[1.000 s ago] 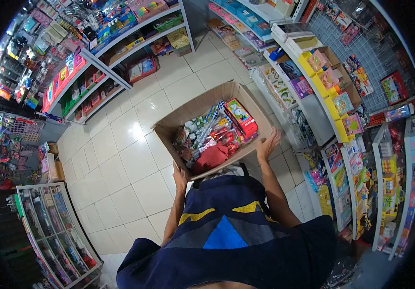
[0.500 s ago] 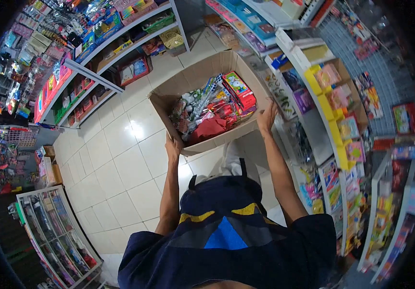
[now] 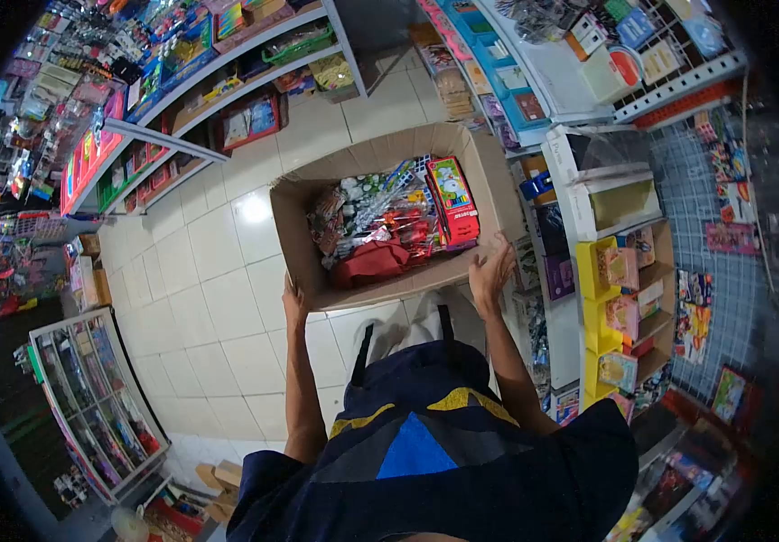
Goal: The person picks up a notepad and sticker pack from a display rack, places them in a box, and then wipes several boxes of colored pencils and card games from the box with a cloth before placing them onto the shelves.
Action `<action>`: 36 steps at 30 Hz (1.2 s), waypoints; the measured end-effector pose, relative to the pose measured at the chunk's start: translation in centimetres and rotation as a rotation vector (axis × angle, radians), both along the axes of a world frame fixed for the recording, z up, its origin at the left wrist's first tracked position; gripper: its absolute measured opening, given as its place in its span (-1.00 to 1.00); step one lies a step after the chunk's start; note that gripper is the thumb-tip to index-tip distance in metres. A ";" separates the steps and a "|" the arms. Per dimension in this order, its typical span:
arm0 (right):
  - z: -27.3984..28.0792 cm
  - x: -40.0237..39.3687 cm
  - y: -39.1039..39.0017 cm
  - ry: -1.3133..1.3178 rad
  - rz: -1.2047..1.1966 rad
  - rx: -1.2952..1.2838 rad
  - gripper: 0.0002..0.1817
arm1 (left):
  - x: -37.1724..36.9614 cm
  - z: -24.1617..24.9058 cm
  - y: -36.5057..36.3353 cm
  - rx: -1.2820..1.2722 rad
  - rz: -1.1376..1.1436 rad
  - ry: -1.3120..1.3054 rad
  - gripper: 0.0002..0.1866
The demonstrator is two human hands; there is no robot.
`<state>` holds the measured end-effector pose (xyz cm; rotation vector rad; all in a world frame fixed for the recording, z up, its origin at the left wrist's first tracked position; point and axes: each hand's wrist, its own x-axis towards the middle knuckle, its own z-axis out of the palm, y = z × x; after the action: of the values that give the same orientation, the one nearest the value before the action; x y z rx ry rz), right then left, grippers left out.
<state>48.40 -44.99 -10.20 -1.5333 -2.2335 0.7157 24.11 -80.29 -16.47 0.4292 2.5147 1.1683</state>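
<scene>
A large open cardboard box (image 3: 373, 154) is held out in front of me above the tiled floor. My left hand (image 3: 294, 300) is closed on its near left corner, the fingers partly hidden by the cardboard. At the near right corner, my right hand (image 3: 492, 271) grips the box's edge. Inside lie a red box with a colourful picture (image 3: 452, 190), a dark red item (image 3: 371, 262) whose kind I cannot make out, and several shiny plastic-wrapped packets (image 3: 385, 200).
Stocked shelves (image 3: 227, 77) stand ahead on the left. Close on my right, a shelf carries yellow bins (image 3: 599, 271) near a wire grid (image 3: 678, 181). A glass display case (image 3: 96, 397) is at the lower left. Pale floor tiles (image 3: 200, 307) lie between.
My view has turned and moved, so the right-hand shelves appear shifted. The box sits slightly lower in view and more level, with both hands still on it.
</scene>
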 end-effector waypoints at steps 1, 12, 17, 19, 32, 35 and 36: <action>0.8 -0.5 0.5 0.007 0.001 -0.048 -0.32 | 0.3 0.4 0.0 -0.026 0.023 -0.044 -0.40; -1.1 0.4 6.1 -0.297 0.137 -0.394 -0.52 | 1.3 3.2 1.5 -0.127 0.116 -0.094 -0.51; -1.5 0.3 5.8 -0.163 0.108 -0.386 -0.51 | 1.1 1.3 1.4 0.053 0.063 0.060 -0.49; -1.1 0.2 5.8 -0.111 0.101 -0.379 -0.51 | 0.9 1.0 1.4 0.044 0.049 0.097 -0.50; -1.5 -0.7 6.4 -0.115 0.032 -0.322 -0.56 | -1.2 -0.1 2.8 0.006 0.104 0.122 -0.45; -1.5 -1.7 7.0 -0.103 0.070 -0.339 -0.56 | -2.4 0.7 3.1 0.010 0.133 0.040 -0.45; -2.7 -2.7 7.5 -0.097 0.070 -0.313 -0.57 | -3.2 1.3 3.8 -0.022 0.137 0.045 -0.45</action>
<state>45.66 -37.50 -12.86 -1.6674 -2.3420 1.0769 20.90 -76.50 -15.19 0.2847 2.6294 1.1910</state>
